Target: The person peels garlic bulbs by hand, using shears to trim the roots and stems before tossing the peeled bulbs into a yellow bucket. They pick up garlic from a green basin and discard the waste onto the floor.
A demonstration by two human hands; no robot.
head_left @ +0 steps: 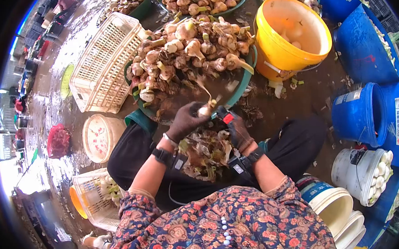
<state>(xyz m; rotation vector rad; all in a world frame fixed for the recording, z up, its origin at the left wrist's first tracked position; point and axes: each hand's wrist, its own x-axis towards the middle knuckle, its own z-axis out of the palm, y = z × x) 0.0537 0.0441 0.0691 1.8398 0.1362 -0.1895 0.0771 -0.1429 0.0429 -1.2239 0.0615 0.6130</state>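
My left hand [186, 122], in a dark glove, is closed on a garlic bulb [205, 111] with its stem and dry roots or skin still on. Close to the stem, my right hand [239, 132], gloved too, grips a small black and red hand tool [226, 118]; its exact kind is hard to make out. Both hands are above the near edge of a green tub [237, 97] heaped with unpeeled garlic bulbs [185, 50]. Loose garlic skins [202, 154] lie in a pile between my legs, below the hands.
A yellow bucket [270, 42] with some peeled bulbs stands beyond the tub. White crates [107, 62] are at left, near a pale bucket [100, 136]. Blue buckets [355, 113] and a white bucket [349, 172] full of bulbs line the right. Another gloved hand [98, 241] shows bottom left.
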